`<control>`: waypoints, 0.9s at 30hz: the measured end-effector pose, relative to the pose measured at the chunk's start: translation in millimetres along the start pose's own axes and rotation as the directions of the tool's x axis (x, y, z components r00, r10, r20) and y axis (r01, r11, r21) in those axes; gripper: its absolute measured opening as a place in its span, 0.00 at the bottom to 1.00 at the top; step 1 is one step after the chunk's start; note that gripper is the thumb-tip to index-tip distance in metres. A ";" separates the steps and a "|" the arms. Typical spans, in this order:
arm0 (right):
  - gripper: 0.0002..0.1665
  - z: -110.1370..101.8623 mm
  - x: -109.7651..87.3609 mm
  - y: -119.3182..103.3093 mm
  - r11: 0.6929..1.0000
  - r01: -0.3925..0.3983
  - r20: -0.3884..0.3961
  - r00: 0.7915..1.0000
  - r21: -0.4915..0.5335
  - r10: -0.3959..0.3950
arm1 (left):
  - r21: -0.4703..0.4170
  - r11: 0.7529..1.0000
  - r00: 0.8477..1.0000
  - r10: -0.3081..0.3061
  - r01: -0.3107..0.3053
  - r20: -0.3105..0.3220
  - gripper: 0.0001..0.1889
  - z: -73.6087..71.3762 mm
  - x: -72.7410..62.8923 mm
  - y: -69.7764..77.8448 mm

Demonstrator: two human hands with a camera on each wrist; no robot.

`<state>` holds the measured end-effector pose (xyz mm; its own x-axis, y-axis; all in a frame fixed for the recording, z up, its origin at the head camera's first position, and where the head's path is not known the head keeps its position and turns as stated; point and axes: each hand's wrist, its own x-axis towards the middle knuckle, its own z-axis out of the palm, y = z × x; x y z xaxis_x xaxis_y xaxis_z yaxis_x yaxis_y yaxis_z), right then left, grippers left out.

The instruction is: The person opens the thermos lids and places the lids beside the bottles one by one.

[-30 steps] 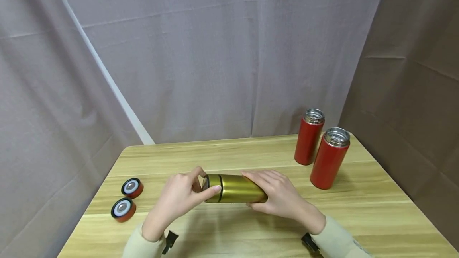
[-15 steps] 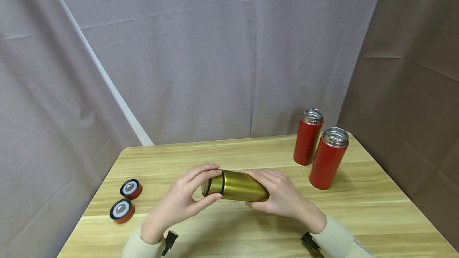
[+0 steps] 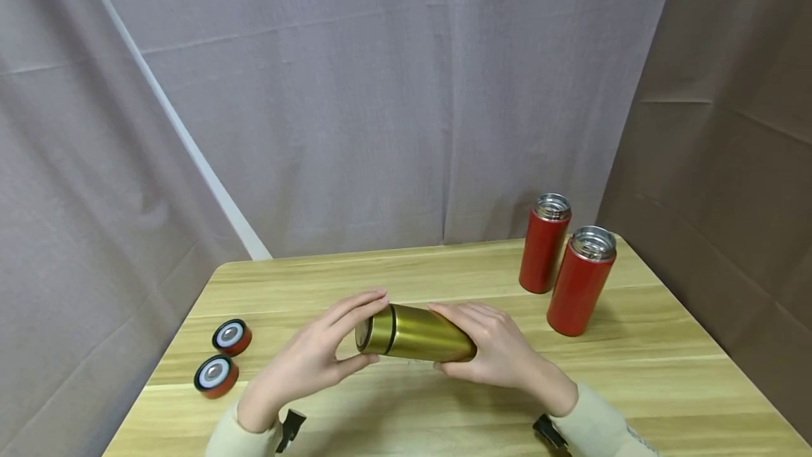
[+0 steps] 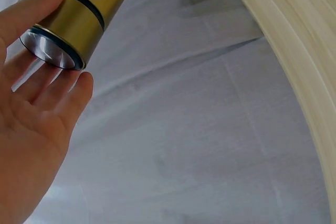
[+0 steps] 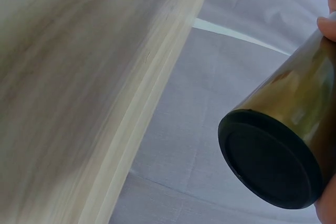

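A gold thermos flask (image 3: 428, 333) lies roughly level above the table, its lid end to the left and tipped slightly up. My right hand (image 3: 491, 340) grips the body near the base; the black base (image 5: 270, 161) shows in the right wrist view. At the other end my left hand (image 3: 320, 348) spans the gold lid (image 3: 378, 330), fingers over the top and thumb underneath. The left wrist view shows that thumb (image 4: 39, 9) along the lid's side, with the other fingers around its shiny end. A dark ring marks the seam between lid and body.
Two red flasks without lids, one farther back (image 3: 545, 242) and one nearer (image 3: 581, 281), stand upright at the right. Two red-and-black lids (image 3: 231, 337) lie with their undersides up on the left of the wooden table (image 3: 317, 273). Grey curtains (image 3: 355, 104) hang behind.
The left hand's fingers have opened out and shifted around the lid, and its thumb has slid lower. The flask has tilted a little. The right hand keeps its grip.
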<state>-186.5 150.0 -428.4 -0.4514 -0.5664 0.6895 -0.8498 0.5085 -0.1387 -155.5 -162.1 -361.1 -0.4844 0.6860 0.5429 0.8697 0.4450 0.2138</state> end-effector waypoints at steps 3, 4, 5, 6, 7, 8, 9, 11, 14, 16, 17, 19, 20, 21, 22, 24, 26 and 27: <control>0.52 0.0 0.7 0.5 1.000 0.013 -0.005 1.000 -0.011 -0.013 | 0.003 1.000 1.000 -0.017 0.017 -0.013 0.42 -0.4 -0.9 -1.9; 0.51 0.2 0.8 0.7 1.000 0.017 -0.006 1.000 -0.015 -0.017 | 0.005 1.000 0.999 -0.027 0.027 -0.019 0.41 -0.3 -1.1 -2.4; 0.51 0.4 0.8 0.7 1.000 0.020 -0.005 1.000 -0.018 -0.020 | 0.004 0.999 0.999 -0.041 0.041 -0.024 0.41 -0.1 -1.1 -2.7; 0.51 0.7 0.8 0.7 0.999 0.025 -0.005 1.000 -0.023 -0.025 | 0.008 0.998 0.998 -0.063 0.064 -0.027 0.40 0.0 -1.2 -2.7; 0.51 0.9 0.8 0.6 0.999 0.029 -0.004 1.000 -0.027 -0.029 | 0.015 0.996 0.996 -0.090 0.090 -0.030 0.39 0.4 -1.3 -2.5; 0.51 1.3 0.6 0.5 0.999 0.035 -0.003 0.999 -0.030 -0.035 | 0.023 0.992 0.992 -0.121 0.122 -0.034 0.38 0.5 -1.3 -2.0; 0.51 1.4 0.7 0.1 0.999 0.040 -0.002 0.999 -0.036 -0.040 | 0.033 0.987 0.987 -0.155 0.156 -0.037 0.37 0.7 -1.4 -1.5; 0.51 1.9 0.7 -0.6 0.998 0.053 -0.001 0.999 -0.047 -0.053 | 0.060 0.970 0.972 -0.232 0.234 -0.038 0.33 1.0 -1.5 0.1; 0.51 2.5 1.0 -1.9 0.996 0.064 -0.001 0.998 -0.056 -0.064 | 0.086 0.937 0.941 -0.337 0.337 -0.021 0.26 0.6 -1.1 2.4; 0.51 2.8 1.3 -2.5 0.996 0.066 -0.001 0.998 -0.058 -0.066 | 0.098 0.917 0.922 -0.388 0.387 -0.005 0.23 0.4 -0.3 3.6; 0.51 2.9 1.4 -2.8 0.996 0.066 -0.001 0.998 -0.060 -0.066 | 0.099 0.910 0.914 -0.406 0.403 0.004 0.22 0.2 0.1 4.2; 0.51 3.2 1.4 -3.0 0.996 0.067 0.001 0.998 -0.062 -0.067 | 0.105 0.897 0.902 -0.432 0.428 0.013 0.20 -0.1 0.9 5.3; 0.51 3.3 1.3 -3.0 0.996 0.068 0.001 0.998 -0.064 -0.068 | 0.108 0.892 0.896 -0.444 0.440 0.013 0.20 -0.3 1.1 5.7; 0.50 3.4 1.3 -3.0 0.996 0.068 0.001 0.998 -0.065 -0.068 | 0.113 0.888 0.893 -0.451 0.447 0.012 0.20 -0.3 1.4 6.0; 0.50 3.5 1.3 -3.0 0.995 0.068 0.001 0.998 -0.067 -0.068 | 0.109 0.885 0.890 -0.457 0.453 0.010 0.20 -0.3 1.5 6.4; 0.50 3.5 1.3 -3.1 0.995 0.062 -0.002 0.998 -0.072 -0.062 | 0.092 0.885 0.889 -0.458 0.456 0.000 0.21 -0.2 1.2 7.0; 0.51 3.4 1.3 -3.1 0.996 0.053 -0.007 0.999 -0.076 -0.053 | 0.066 0.901 0.903 -0.429 0.429 -0.014 0.24 -0.3 0.1 7.4; 0.51 3.1 1.3 -3.1 0.996 0.045 -0.011 0.999 -0.075 -0.046 | 0.055 0.913 0.915 -0.404 0.404 -0.020 0.25 -0.3 -0.5 7.6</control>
<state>-185.3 145.7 -429.3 -0.4087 -0.5823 0.7028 -0.8467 0.5294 -0.0537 -148.7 -159.2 -359.5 -0.7922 0.4360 0.4269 0.5930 0.7153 0.3698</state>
